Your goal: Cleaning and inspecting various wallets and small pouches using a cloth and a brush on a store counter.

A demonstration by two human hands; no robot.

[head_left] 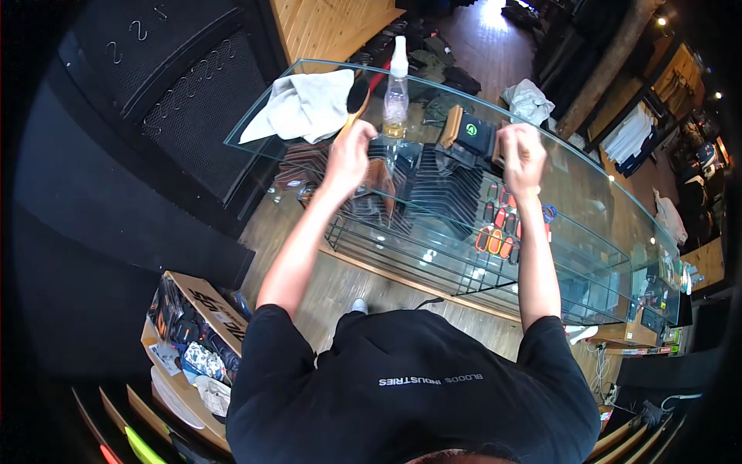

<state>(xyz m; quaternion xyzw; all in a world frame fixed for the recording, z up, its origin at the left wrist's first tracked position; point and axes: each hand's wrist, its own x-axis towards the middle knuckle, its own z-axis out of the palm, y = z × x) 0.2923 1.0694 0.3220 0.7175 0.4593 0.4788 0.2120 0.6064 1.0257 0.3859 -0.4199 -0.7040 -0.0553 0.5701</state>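
My left hand [349, 161] is closed around the wooden handle of a brush with a dark oval head [358, 97], raised over the glass counter [580, 203]. My right hand [523, 157] is at the counter's right part, fingers curled and a little blurred. Beside its fingers is a dark brown edge; whether the hand grips it I cannot tell. Just left of it, a black wallet-like item [475, 133] with a green emblem rests against a tan block [452, 126]. A clear spray bottle [396, 104] with a white nozzle stands between my hands.
A crumpled white cloth [301, 107] lies at the counter's left end. Striped dark goods [446, 189] and small orange-red items [495, 240] show through the glass. An open cardboard box [202, 309] of goods stands at lower left. Clothes hang at the right.
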